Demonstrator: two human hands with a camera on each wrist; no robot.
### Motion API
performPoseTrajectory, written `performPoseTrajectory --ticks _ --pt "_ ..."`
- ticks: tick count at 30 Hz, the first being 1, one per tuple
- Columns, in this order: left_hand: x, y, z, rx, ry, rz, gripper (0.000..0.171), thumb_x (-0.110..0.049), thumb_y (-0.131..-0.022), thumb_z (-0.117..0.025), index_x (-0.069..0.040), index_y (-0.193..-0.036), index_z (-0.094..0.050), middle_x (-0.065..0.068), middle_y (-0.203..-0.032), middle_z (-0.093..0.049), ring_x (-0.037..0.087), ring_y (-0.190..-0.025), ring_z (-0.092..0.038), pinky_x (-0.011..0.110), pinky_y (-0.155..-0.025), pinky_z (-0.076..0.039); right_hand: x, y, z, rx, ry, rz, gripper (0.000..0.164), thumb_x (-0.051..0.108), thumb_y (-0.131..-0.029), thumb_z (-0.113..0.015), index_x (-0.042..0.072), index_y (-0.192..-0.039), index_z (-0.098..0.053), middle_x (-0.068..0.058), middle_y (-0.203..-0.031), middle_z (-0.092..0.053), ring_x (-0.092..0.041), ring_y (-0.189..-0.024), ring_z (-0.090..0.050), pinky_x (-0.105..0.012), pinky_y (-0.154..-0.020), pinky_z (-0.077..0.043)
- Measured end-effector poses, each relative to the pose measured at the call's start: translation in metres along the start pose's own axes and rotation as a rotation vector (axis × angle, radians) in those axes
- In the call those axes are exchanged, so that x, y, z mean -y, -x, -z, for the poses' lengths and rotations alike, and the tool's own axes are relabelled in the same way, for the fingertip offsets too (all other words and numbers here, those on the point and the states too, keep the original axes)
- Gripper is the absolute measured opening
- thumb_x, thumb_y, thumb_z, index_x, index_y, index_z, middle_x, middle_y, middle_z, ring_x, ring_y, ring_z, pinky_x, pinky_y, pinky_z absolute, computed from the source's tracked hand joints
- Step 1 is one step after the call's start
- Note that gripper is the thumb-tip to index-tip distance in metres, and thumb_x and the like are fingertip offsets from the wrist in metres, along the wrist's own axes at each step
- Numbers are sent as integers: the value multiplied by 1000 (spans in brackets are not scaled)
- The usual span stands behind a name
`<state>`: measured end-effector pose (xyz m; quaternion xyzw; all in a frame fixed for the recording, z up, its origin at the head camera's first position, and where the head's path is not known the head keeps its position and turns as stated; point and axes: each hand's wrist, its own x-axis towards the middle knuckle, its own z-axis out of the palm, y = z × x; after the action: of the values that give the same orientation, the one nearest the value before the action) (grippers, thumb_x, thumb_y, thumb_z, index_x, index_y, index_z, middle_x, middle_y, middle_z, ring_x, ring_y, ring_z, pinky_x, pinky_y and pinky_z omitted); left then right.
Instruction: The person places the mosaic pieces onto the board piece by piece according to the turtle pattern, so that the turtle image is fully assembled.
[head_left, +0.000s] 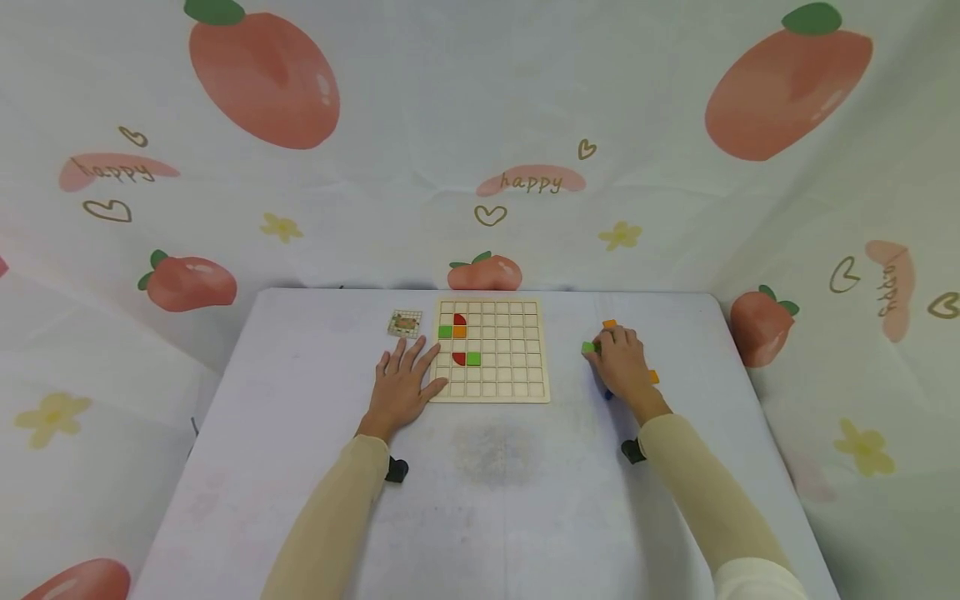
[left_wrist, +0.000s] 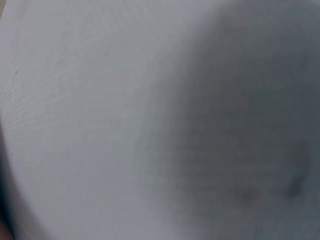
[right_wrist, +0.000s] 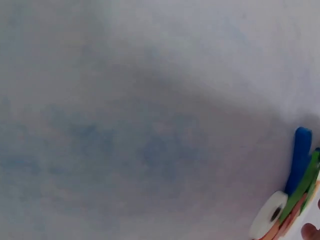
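Observation:
A pale square grid board lies near the table's far edge. On its left part sit a green square tile, an orange square tile, another green tile, and red rounded tiles. My left hand lies flat with spread fingers, its fingertips and thumb at the board's left edge. To the right of the board, my right hand bends over loose pieces and pinches a green tile between thumb and finger. The palm hides part of what lies beneath.
A small patterned card lies left of the board. Orange pieces and a blue piece show around the right hand. In the right wrist view, a blue piece and a white round thing appear at lower right.

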<state>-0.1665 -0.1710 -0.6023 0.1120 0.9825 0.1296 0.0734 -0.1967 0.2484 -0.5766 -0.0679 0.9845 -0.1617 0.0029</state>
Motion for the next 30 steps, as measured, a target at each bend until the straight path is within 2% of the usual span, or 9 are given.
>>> performPoseTrajectory --ticks 4,7,10,14,19,24,30 --pt "-1 0 1 10 2 6 75 -67 -101 -41 -35 -164 -19 0 -174 -12 34 -162 -1 63 -126 -8 8 -4 4 21 -19 -11 33 28 -98 -70 1 -114 -60 -22 -123 -62 -45 -121 -46 -61 -103 -37" --pt "-1 0 2 16 8 6 75 -67 -101 -41 -34 -164 -19 1 -174 -12 35 -162 -1 63 -126 -7 13 -8 5 50 -51 -22 25 24 -97 -70 4 -111 -63 -15 -114 -70 -39 -114 -51 -56 -100 -35" --pt "0 0 -1 12 2 3 75 -68 -101 -40 -35 -164 -18 1 -174 -12 35 -162 -1 63 -126 -8 19 -11 6 74 -96 -18 17 18 -98 -68 5 -108 -66 -12 -106 -74 -36 -110 -55 -52 -99 -39" --pt "1 0 -2 -7 5 -5 74 -67 -101 -41 -35 -164 -19 1 -174 -13 35 -162 -2 63 -126 -8 29 -14 5 82 -204 -21 15 14 -97 -64 4 -108 -66 -14 -106 -74 -33 -108 -56 -47 -93 -49" --pt "0 0 -1 -26 23 -11 74 -65 -100 -45 -33 -163 -23 3 -173 -16 37 -161 -5 64 -125 -10 43 -19 1 86 -358 -68 16 13 -95 -64 4 -109 -65 -16 -109 -71 -31 -103 -57 -46 -94 -50" --pt "-1 0 0 -17 25 -7 74 -65 -100 -45 -32 -164 -22 2 -173 -15 36 -161 -4 64 -125 -9 59 -24 -2 88 -445 -70 21 14 -98 -63 4 -117 -64 -16 -111 -71 -31 -103 -61 -45 -94 -53" --pt "-1 1 0 -30 18 -15 74 -64 -100 -45 -31 -163 -25 4 -173 -17 38 -161 -5 65 -125 -10 77 -30 -10 80 -511 -35 26 12 -101 -58 8 -125 -67 -16 -112 -71 -27 -94 -62 -35 -82 -54"
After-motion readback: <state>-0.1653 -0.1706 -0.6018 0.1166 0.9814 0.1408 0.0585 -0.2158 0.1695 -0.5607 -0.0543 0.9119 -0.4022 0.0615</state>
